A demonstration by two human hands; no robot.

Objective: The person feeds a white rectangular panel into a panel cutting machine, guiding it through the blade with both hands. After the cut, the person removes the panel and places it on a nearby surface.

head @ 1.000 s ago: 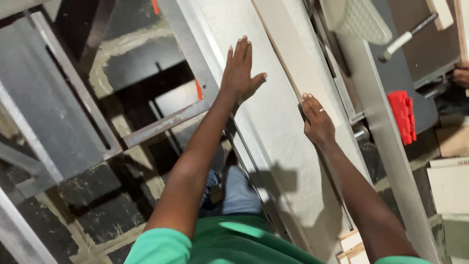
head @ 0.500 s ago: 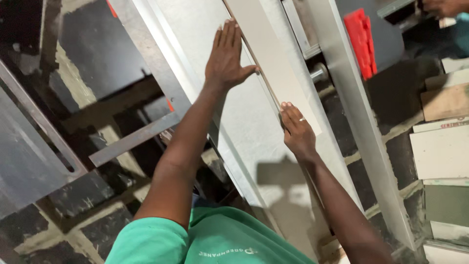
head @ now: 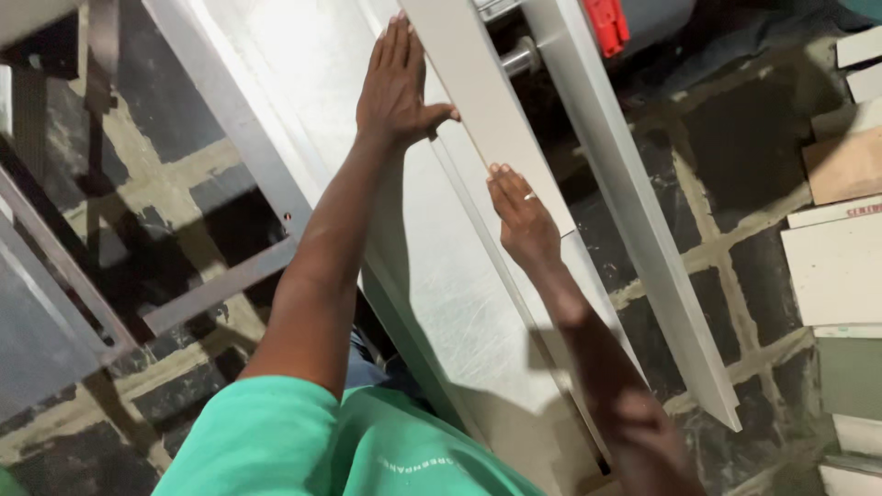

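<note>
Here the left hand (head: 397, 84) lies flat and open near the top middle of the frame, fingers together and pointing up, thumb spread to the right. Its palm presses on the pale board (head: 482, 119), a long narrow strip that runs from the top centre down to the right. The right hand (head: 522, 219) is at the centre of the frame, also open, with its fingertips on the lower end of the board; it grasps nothing, and a ring shows on one finger. The board rests on a grey metal table (head: 432, 294) that crosses the frame diagonally. To the right of the board stands a long white rail (head: 643, 239), and a red part (head: 606, 23) sits at the top. White panels (head: 836, 266) lie at the right edge, on the dark stone floor (head: 735, 138).
</note>
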